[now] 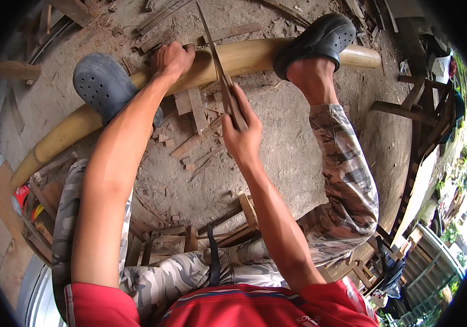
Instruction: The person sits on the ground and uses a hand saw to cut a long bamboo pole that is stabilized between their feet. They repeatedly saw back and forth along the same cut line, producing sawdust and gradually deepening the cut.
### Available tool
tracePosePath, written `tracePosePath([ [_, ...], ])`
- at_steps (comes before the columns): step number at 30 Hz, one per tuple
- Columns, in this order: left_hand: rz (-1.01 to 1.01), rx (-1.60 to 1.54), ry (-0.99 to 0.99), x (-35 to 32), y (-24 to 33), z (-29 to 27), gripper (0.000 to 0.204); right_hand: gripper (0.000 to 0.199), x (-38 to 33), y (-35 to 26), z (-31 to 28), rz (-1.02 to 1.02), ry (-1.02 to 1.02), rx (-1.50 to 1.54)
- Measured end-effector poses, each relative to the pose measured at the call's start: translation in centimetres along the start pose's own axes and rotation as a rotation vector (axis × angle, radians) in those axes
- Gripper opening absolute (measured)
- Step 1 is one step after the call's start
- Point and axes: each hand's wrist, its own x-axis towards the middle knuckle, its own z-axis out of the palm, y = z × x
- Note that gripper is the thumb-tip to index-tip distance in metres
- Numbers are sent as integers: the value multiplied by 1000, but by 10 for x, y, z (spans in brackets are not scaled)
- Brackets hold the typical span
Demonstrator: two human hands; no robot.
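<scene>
A thick yellowish bamboo pole lies across the ground ahead of me, bending toward the lower left. My left hand is closed over its top, with the fingers curled toward the far side and partly hidden. In my right hand is the handle of a handsaw. Its long narrow blade crosses the pole just right of my left hand and points away from me. From this angle I cannot tell how deep the blade sits. My dark clog presses on the pole at the right, and the other clog rests on it at the left.
Wood offcuts and small chips are scattered over the dirt floor. A wooden frame stands at the right. More scrap timber lies beneath my legs, and a red item sits at the left.
</scene>
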Motion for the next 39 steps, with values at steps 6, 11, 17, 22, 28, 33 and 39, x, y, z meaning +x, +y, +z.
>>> tracePosePath([
  [6, -52, 24, 120, -20, 2, 6, 46, 66, -79, -44, -67, 122, -138, -143],
  [11, 113, -19, 195, -19, 3, 16, 38, 64, 24, -26, -2, 50, -42, -86],
  [17, 70, -31, 237, -25, -6, 20, 39, 70, -125, -56, -93, 139, -174, -111],
  [22, 193, -80, 326, -29, 7, 28, 35, 59, 19, -26, -15, 52, -46, -41],
  [28, 99, -70, 213, -24, -4, 25, 35, 72, -124, -47, -83, 117, -180, -154],
  [33, 179, -116, 276, -26, -5, 28, 30, 63, -23, -12, -22, 12, -39, -107],
  [39, -10, -126, 26, -23, 1, 1, 37, 64, -88, -30, -55, 51, -100, -168],
])
